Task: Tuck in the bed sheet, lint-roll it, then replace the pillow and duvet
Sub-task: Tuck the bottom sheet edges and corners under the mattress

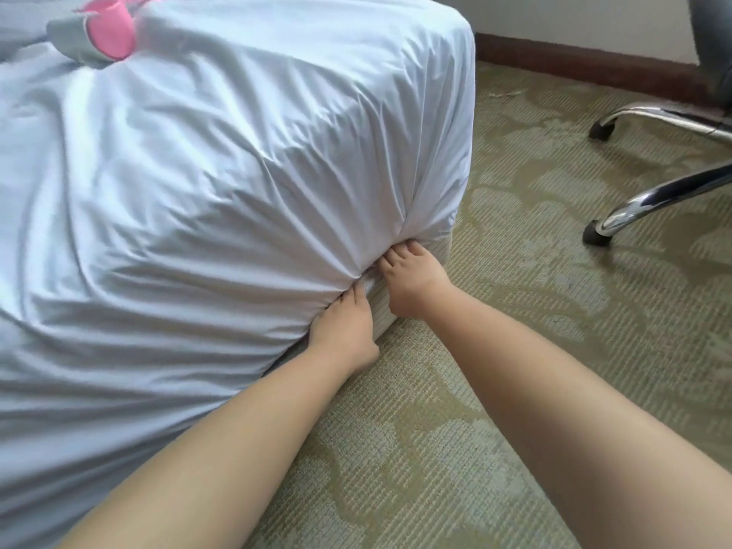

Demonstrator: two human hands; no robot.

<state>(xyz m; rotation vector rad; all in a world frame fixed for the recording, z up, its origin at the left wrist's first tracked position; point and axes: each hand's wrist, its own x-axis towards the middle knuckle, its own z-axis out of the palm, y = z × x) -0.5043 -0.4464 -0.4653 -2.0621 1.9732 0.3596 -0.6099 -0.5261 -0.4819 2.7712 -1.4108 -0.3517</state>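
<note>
Sheet [222,184], white and creased, covers the mattress corner and is drawn down to the lower edge, where its folds gather at the two hands. Left hand [345,326] has its fingers pushed in under the sheet's hem at the mattress bottom, fingertips hidden in the fold, so whether they pinch the cloth or only press it cannot be told. Right hand [412,281] sits just beside it, higher along the corner, fingers [400,257] bent and pressing into the bunched cloth where the creases meet; their tips are hidden too, and its hold cannot be told either. Between the hands a small bit of crumpled cloth shows. Below them a pale ribbed bed base [441,249] shows beneath the sheet's edge. Both bare forearms reach in from the bottom of the view.

Up on the bed, near the top left, lies a lint roller [109,31], pink with a grey-green part beside it, resting on the sheet well apart from the hands. Floor is a green patterned carpet [515,271]. On the right stand the chrome legs of a chair [657,200], with dark feet on the carpet. A brown skirting board [574,65] runs along the wall behind.
</note>
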